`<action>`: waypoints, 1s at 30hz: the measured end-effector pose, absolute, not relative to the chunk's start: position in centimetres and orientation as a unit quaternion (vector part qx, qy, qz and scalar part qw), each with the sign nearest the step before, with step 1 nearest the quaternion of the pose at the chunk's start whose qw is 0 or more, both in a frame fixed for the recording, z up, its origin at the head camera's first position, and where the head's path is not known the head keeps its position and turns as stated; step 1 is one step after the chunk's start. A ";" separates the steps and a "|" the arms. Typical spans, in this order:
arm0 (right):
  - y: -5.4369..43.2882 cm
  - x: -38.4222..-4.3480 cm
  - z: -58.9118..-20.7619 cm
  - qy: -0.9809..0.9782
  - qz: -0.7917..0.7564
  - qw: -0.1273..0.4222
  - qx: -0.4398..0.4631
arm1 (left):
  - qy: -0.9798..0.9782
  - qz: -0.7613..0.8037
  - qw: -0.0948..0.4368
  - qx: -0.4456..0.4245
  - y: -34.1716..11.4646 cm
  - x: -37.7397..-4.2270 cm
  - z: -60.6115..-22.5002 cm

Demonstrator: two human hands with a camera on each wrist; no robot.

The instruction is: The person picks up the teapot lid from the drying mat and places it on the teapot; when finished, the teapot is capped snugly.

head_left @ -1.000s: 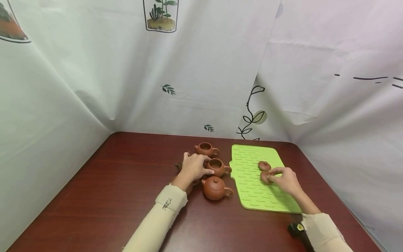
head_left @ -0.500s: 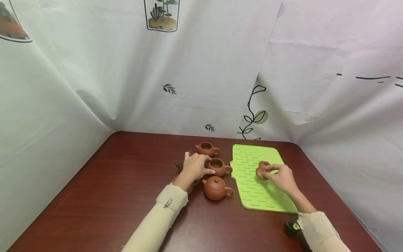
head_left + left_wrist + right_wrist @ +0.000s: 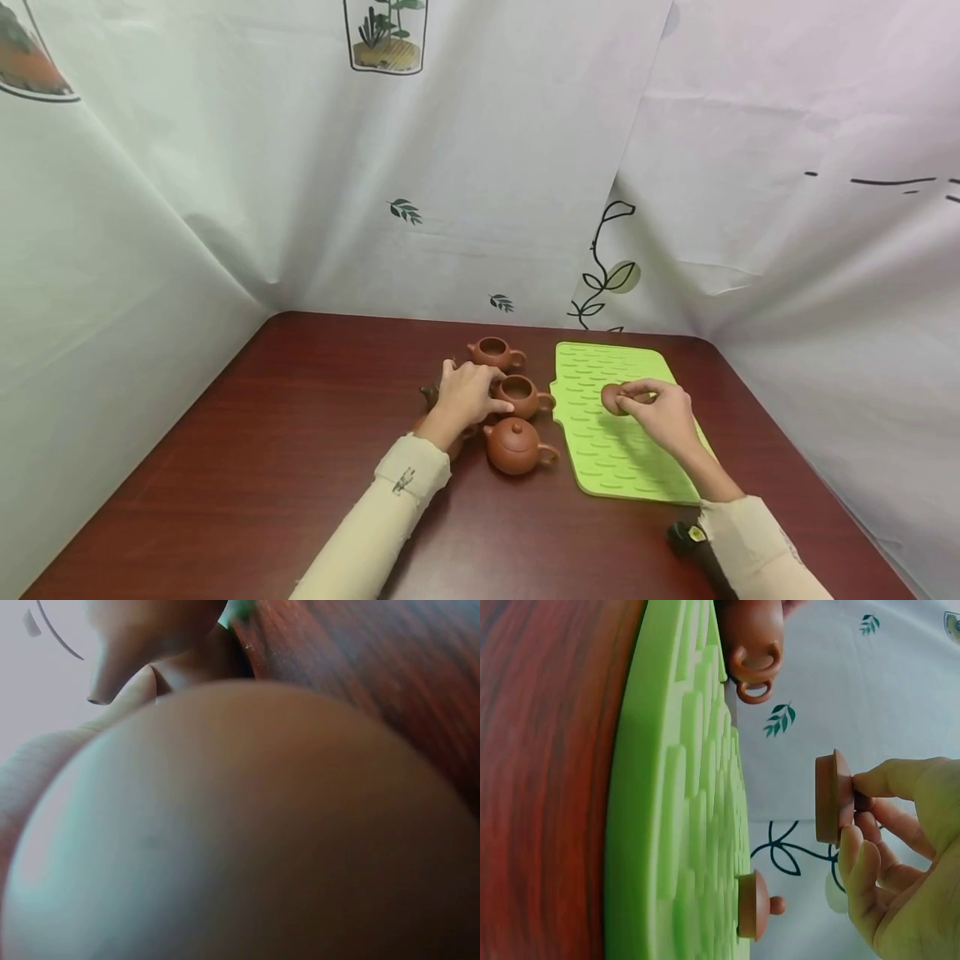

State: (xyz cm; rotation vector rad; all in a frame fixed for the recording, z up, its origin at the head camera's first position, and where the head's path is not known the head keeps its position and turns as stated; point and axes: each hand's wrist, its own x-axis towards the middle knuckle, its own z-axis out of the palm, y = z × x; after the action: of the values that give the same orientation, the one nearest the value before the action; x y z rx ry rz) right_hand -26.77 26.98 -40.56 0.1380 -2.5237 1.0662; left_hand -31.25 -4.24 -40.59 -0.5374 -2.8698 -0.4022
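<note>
Pale printed cloth [image 3: 480,167] hangs behind the dark red table [image 3: 262,433]. I can see the right hand [image 3: 663,414] pinching a small brown lid [image 3: 829,799] by its knob [image 3: 863,802], the lid's rim just beyond the grip, clear above the green mat [image 3: 600,471]. Lower than that pinch, a second lid [image 3: 757,906] lies on the mat. The left hand [image 3: 465,396] grips an uncovered teapot [image 3: 525,407]; nearer than that grip stands a lidded teapot [image 3: 513,450].

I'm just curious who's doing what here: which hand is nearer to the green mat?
The right hand: it pinches a small brown lid above the green mat. The left hand is off to the mat's left, at an open teapot.
</note>
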 end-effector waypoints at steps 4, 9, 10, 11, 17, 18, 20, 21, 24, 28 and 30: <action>26.2 -26.8 -40.6 -0.897 0.394 0.193 0.056 | -0.970 -0.135 0.098 -0.180 -4.2 -31.3 -40.6; 25.2 -26.9 -40.6 -0.895 0.397 0.193 0.065 | -0.971 -0.133 0.094 -0.178 -4.2 -31.4 -40.6; 25.0 -27.0 -40.6 -0.896 0.394 0.194 0.068 | -0.971 -0.133 0.093 -0.177 -4.2 -31.4 -40.6; 24.8 -27.1 -40.6 -0.896 0.393 0.195 0.070 | -0.971 -0.132 0.093 -0.177 -4.2 -31.4 -40.6; 23.4 -27.7 -40.0 -0.895 0.393 0.193 0.086 | -0.971 -0.136 0.090 -0.175 -4.3 -31.6 -40.7; 23.2 -27.8 -39.9 -0.894 0.395 0.191 0.088 | -0.971 -0.137 0.088 -0.173 -4.3 -31.6 -40.6; 22.7 -27.9 -39.7 -0.893 0.400 0.187 0.089 | -0.971 -0.138 0.088 -0.174 -4.3 -31.5 -40.6; 22.4 -27.9 -39.6 -0.893 0.401 0.184 0.090 | -0.971 -0.138 0.089 -0.174 -4.3 -31.5 -40.6; 21.8 -28.1 -39.5 -0.896 0.397 0.178 0.089 | -0.972 -0.136 0.090 -0.172 -4.3 -31.5 -40.6; 21.1 -28.2 -39.3 -0.904 0.382 0.176 0.079 | -0.972 -0.137 0.090 -0.171 -4.2 -31.4 -40.6; 20.8 -28.2 -39.2 -0.904 0.384 0.174 0.077 | -0.972 -0.136 0.087 -0.171 -4.2 -31.5 -40.6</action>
State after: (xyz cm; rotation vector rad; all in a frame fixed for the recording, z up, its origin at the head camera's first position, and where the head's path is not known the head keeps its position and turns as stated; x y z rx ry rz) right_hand -28.19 20.82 -39.25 0.2186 -2.5623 1.0878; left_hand -31.47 -4.21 -40.57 -0.5102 -2.8951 -0.4061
